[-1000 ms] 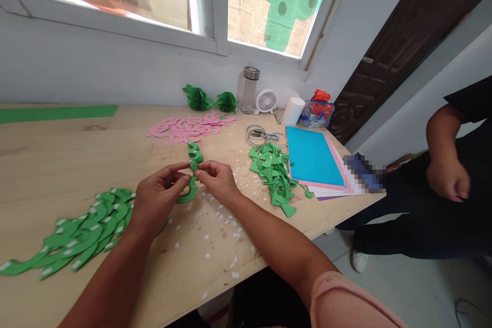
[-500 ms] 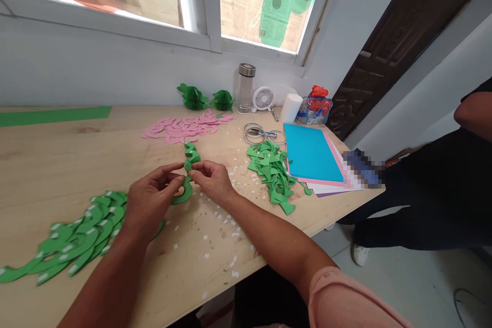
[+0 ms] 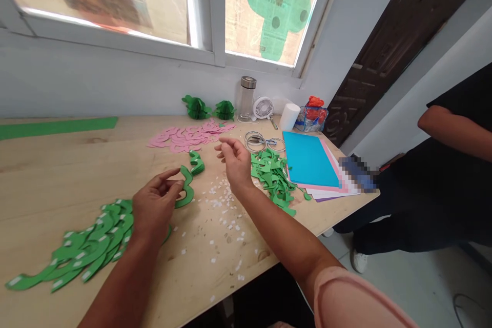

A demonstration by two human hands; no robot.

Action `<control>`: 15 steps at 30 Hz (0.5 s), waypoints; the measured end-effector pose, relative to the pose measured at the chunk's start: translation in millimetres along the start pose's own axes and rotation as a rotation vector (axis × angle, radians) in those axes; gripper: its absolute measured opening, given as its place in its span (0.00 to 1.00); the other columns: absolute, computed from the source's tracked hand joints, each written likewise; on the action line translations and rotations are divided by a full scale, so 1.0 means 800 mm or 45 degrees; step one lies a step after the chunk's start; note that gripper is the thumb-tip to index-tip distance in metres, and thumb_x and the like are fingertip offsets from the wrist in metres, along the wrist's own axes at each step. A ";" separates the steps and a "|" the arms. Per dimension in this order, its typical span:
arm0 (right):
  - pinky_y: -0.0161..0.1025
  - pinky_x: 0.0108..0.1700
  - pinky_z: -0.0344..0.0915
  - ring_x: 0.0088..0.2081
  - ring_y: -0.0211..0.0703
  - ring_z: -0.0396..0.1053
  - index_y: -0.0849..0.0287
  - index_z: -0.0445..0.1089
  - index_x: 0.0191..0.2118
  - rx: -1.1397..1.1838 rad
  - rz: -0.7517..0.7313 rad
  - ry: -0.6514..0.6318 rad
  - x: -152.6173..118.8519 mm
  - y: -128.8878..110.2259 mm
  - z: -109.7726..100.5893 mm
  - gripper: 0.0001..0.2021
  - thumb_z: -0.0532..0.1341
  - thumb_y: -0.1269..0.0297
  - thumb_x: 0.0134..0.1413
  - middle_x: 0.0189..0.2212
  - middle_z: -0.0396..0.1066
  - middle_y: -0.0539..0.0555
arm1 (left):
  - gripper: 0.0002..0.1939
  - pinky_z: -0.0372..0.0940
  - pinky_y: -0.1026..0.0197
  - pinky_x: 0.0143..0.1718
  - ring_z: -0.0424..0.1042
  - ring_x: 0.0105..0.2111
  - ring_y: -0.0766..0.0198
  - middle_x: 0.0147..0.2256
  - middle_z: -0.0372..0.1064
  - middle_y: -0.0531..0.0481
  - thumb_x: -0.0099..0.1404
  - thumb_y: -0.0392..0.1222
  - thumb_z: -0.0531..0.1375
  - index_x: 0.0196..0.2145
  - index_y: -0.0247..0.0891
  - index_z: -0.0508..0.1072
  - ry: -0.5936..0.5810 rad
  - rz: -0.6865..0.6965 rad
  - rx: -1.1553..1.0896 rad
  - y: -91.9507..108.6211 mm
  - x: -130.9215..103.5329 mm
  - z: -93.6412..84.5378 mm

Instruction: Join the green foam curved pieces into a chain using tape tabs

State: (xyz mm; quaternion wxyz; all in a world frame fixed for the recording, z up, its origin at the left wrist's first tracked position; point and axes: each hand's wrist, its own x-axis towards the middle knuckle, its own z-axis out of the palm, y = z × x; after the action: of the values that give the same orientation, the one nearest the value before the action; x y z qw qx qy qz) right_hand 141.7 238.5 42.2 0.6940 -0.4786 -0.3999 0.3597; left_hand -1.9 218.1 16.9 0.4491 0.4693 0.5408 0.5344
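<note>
My left hand [image 3: 156, 205] is closed in a pinch on a curvy green paper cutout [image 3: 187, 196], held just over the table. Off to the right, my right hand [image 3: 236, 164] is raised with its fingers loosely bent and apart; I see nothing in it. Between the hands, a bit farther back, lies a small stack of green cutouts [image 3: 197, 163]. Left of my left wrist is a pile of overlapping green cutouts [image 3: 96, 246] with white sticker squares. A heap of green paper scraps [image 3: 271, 171] lies behind and right of my right hand.
Pink cutouts [image 3: 184, 136] lie toward the wall, near two green paper ornaments [image 3: 196, 107]. A glass bottle [image 3: 246, 100], a white fan [image 3: 263, 107], scissors [image 3: 255, 141] and coloured sheets [image 3: 311, 159] stand or lie right. White bits [image 3: 230, 223] litter the table. A person [image 3: 434, 184] stands right.
My right hand has let go of the green cutout and moved right, away from my left hand. The left hand still holds the cutout. The view has shifted slightly.
</note>
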 end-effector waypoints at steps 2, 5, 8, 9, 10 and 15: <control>0.34 0.34 0.65 0.30 0.36 0.68 0.56 0.71 0.36 -0.035 -0.002 -0.060 0.007 -0.011 0.012 0.08 0.57 0.64 0.52 0.27 0.71 0.49 | 0.25 0.61 0.68 0.25 0.63 0.22 0.70 0.24 0.66 0.55 0.47 0.41 0.62 0.45 0.35 0.73 -0.016 -0.008 -0.007 0.000 0.000 0.000; 0.36 0.34 0.66 0.30 0.38 0.69 0.56 0.72 0.33 -0.139 0.072 -0.234 0.008 -0.016 0.027 0.06 0.60 0.64 0.49 0.25 0.71 0.49 | 0.25 0.61 0.67 0.26 0.63 0.22 0.70 0.24 0.66 0.56 0.47 0.41 0.62 0.45 0.35 0.73 -0.027 -0.014 -0.016 -0.001 0.001 -0.001; 0.36 0.37 0.66 0.32 0.38 0.70 0.54 0.72 0.36 -0.120 -0.009 -0.322 0.003 -0.019 0.030 0.08 0.59 0.64 0.49 0.28 0.72 0.49 | 0.25 0.61 0.68 0.26 0.63 0.23 0.70 0.25 0.67 0.55 0.47 0.41 0.62 0.46 0.36 0.73 -0.037 0.009 -0.033 -0.003 0.001 -0.002; 0.36 0.36 0.66 0.30 0.38 0.69 0.56 0.72 0.33 -0.138 0.050 -0.276 0.001 -0.022 0.026 0.06 0.59 0.66 0.48 0.25 0.71 0.48 | 0.25 0.61 0.68 0.26 0.64 0.23 0.70 0.25 0.67 0.55 0.47 0.41 0.62 0.46 0.36 0.73 -0.039 0.015 -0.037 -0.004 0.001 -0.002; 0.36 0.35 0.65 0.29 0.38 0.69 0.57 0.72 0.30 -0.173 0.116 -0.240 -0.002 -0.025 0.020 0.04 0.59 0.67 0.47 0.23 0.70 0.48 | 0.25 0.61 0.68 0.26 0.64 0.23 0.70 0.25 0.67 0.55 0.47 0.41 0.62 0.46 0.36 0.73 -0.037 0.014 -0.040 -0.004 0.001 -0.002; 0.35 0.34 0.65 0.28 0.36 0.68 0.57 0.72 0.32 -0.120 0.068 -0.223 -0.023 -0.052 -0.029 0.07 0.59 0.67 0.45 0.25 0.72 0.48 | 0.25 0.61 0.68 0.26 0.63 0.22 0.71 0.25 0.67 0.56 0.47 0.41 0.62 0.46 0.36 0.73 -0.035 0.011 -0.047 -0.005 0.001 -0.002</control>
State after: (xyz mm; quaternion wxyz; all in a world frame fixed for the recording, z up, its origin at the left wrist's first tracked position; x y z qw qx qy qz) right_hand 159.7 201.7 72.6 0.6233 -0.4878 -0.4627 0.3993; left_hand -3.5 218.5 13.2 0.4628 0.4706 0.5224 0.5399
